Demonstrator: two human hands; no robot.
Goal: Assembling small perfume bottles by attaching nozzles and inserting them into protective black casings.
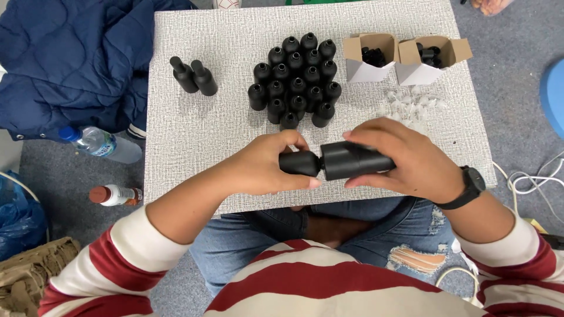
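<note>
Fingers of both hands are gripping: left hand (pixel 267 167) cap (pixel 299 163), right hand (pixel 405 161) bottle (pixel 351 159), just below the bottle cluster (pixel 296 79) on the grey table (pixel 194 135).

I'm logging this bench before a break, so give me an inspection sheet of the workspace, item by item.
Surface: grey textured board resting over the lap.
Job's things: black bottle with black cap at its mouth; cluster of black bottles; two capped bottles; two open white boxes of black parts; small clear pieces.
Clutter: blue jacket, water bottle, small brown-capped bottle.
Hands: left hand holds the cap, right hand the bottle.
Cables: white cable on floor, right.
Surroundings: grey carpet.
</note>
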